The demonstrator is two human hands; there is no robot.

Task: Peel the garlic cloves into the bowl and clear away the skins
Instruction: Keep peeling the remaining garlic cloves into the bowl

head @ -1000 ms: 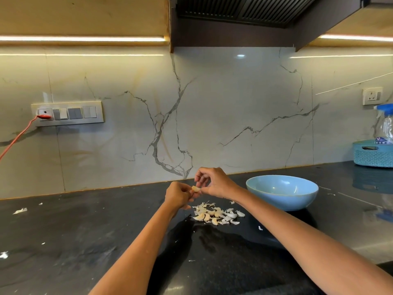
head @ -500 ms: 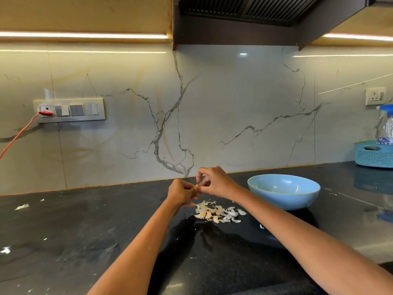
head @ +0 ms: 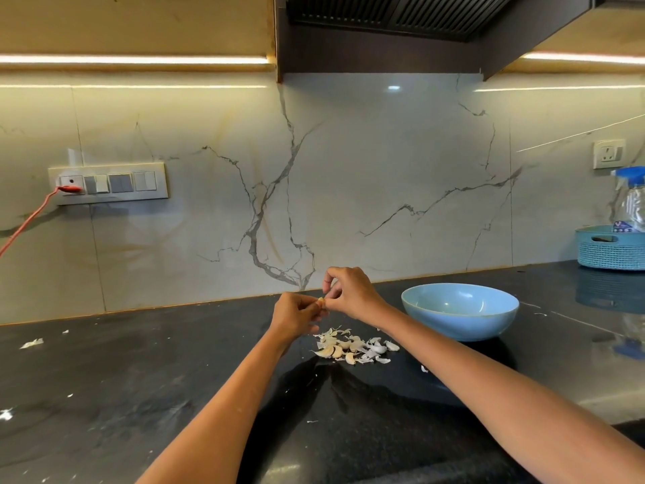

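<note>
My left hand point(head: 295, 314) grips a small garlic clove point(head: 320, 301) above the black counter. My right hand point(head: 350, 293) pinches the clove's tip from the right, fingers curled. Below the hands lies a pile of garlic cloves and white skins point(head: 352, 347) on the counter. A light blue bowl point(head: 460, 314) stands to the right of the pile, close to my right forearm. What is in the bowl cannot be made out.
A teal basket point(head: 610, 248) with a spray bottle point(head: 631, 200) stands at the back right. Loose skin scraps point(head: 32, 343) lie at the far left of the counter point(head: 139, 379). A red cable point(head: 31, 218) runs from the wall switch panel point(head: 108, 183).
Both hands stay together over the pile, working the clove. The clove shows less now, mostly covered by the fingers. The pile and bowl have not moved.
</note>
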